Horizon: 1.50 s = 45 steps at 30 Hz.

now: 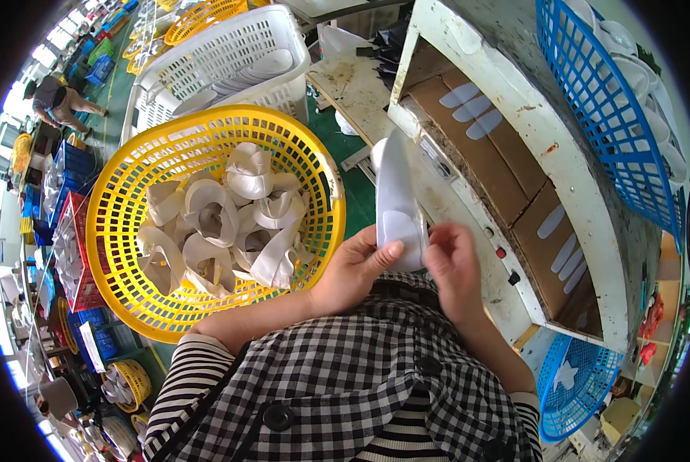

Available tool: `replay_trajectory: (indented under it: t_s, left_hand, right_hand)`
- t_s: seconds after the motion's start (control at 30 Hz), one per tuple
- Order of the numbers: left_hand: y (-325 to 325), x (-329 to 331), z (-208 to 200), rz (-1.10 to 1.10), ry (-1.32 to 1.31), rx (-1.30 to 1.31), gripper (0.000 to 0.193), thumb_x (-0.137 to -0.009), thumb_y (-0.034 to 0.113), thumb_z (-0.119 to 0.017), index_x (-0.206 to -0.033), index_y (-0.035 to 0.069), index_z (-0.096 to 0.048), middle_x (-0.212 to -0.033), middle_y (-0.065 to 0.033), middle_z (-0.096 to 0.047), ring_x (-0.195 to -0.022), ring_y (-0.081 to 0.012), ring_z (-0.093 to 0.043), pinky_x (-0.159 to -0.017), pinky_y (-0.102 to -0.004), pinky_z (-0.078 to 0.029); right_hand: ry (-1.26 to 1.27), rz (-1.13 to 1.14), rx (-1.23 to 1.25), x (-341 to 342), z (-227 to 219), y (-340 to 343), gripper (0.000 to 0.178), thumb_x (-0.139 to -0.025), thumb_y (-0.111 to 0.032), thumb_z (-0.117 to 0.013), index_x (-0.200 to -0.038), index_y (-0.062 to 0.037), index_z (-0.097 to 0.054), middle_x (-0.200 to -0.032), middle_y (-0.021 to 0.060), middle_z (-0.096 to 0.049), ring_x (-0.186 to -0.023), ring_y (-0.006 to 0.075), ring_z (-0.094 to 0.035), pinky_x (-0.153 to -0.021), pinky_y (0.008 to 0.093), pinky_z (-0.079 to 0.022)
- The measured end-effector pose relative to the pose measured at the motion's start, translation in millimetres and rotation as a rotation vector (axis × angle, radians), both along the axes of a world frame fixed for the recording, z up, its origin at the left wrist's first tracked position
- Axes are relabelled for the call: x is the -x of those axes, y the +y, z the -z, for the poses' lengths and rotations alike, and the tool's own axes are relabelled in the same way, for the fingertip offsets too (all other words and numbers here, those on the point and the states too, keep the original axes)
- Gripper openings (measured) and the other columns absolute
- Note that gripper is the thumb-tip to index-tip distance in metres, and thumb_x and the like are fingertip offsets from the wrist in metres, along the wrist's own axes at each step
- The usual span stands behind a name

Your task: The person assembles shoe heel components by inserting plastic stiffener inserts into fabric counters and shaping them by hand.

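Observation:
In front of my body I hold a white shoe upper [399,192], a curved piece with a rounded patch near its lower end. My left hand [356,269] is closed around its lower left side, thumb pressed on the patch. My right hand [454,268] is at the upper's lower right edge, fingers curled against it and slightly blurred. To the left, a yellow oval basket [118,292] holds several white shoe uppers [210,212] in a loose pile.
At right stands a white machine [507,73] whose open cardboard-lined bay holds several pale oval pieces [484,125]. Above it hangs a blue basket [607,100] of white parts. Another blue basket [549,393] sits lower right. A white crate [295,58] stands behind the yellow basket. A person [68,104] is far left.

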<state>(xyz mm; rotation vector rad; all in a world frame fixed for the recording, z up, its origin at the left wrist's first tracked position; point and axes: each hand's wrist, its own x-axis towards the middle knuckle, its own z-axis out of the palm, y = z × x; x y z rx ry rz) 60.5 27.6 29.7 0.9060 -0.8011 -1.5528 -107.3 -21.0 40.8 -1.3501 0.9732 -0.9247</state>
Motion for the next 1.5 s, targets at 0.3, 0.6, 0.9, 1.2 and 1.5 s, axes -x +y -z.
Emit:
replay_trajectory:
  t_s: [0.3, 0.6, 0.9, 1.2, 1.5]
  left_hand:
    - [-12.6, -2.2, 1.9, -0.309, -0.219, -0.099, 0.041, -0.084, 0.037, -0.067, -0.090, 0.002, -0.048, -0.078, -0.0007, -0.051, -0.069, -0.0063, -0.047, -0.056, -0.0233, -0.044]
    - [-15.1, -2.0, 8.4, -0.303, 0.298, -0.396, 0.041, -0.093, 0.040, -0.053, -0.099, 0.000, -0.059, -0.085, -0.0058, -0.062, -0.072, -0.0128, -0.058, -0.062, -0.0272, -0.049]
    - [-13.7, 18.1, -14.2, -0.489, 0.136, -0.441, 0.060, -0.093, 0.055, -0.040, -0.102, -0.001, -0.060, -0.082, -0.0080, -0.061, -0.068, -0.0145, -0.057, -0.060, -0.0276, -0.047]
    - [-1.0, 56.2, -6.1, 0.080, -0.176, -0.172, 0.044, -0.082, 0.039, -0.069, -0.101, 0.001, -0.060, -0.088, 0.0011, -0.061, -0.085, -0.0067, -0.054, -0.080, -0.0219, -0.042]
    - [2.8, 101.6, 34.9, 0.000, -0.083, -0.067, 0.033, -0.087, 0.035, -0.064, -0.095, 0.003, -0.065, -0.085, 0.0035, -0.062, -0.082, -0.0036, -0.052, -0.076, -0.0193, -0.041]
  right_hand:
    - [0.443, -0.154, 0.604, -19.1, -1.9, 3.3, 0.022, -0.085, -0.022, -0.062, -0.087, -0.0021, -0.052, -0.072, 0.0150, -0.050, -0.065, 0.0312, -0.050, -0.058, 0.0386, -0.040]
    - [0.637, -0.299, 0.541, -23.0, 0.6, 10.8, 0.045, -0.081, -0.034, -0.069, -0.103, 0.0005, -0.052, -0.087, 0.0193, -0.061, -0.078, 0.0342, -0.062, -0.066, 0.0394, -0.049]
    - [0.523, -0.332, 0.613, -18.1, -12.6, -1.0, 0.021, -0.090, -0.022, -0.053, -0.095, -0.0019, -0.050, -0.080, 0.0232, -0.057, -0.072, 0.0420, -0.057, -0.060, 0.0457, -0.045]
    - [0.466, 0.071, 0.609, 37.5, 13.4, -17.5, 0.020, -0.096, -0.016, -0.043, -0.097, 0.0019, -0.053, -0.084, 0.0262, -0.055, -0.076, 0.0443, -0.053, -0.063, 0.0438, -0.042]
    - [0.259, 0.073, 0.670, 84.3, 59.5, -19.2, 0.029, -0.096, -0.019, -0.047, -0.109, 0.0067, -0.052, -0.098, 0.0227, -0.060, -0.088, 0.0333, -0.056, -0.078, 0.0381, -0.045]
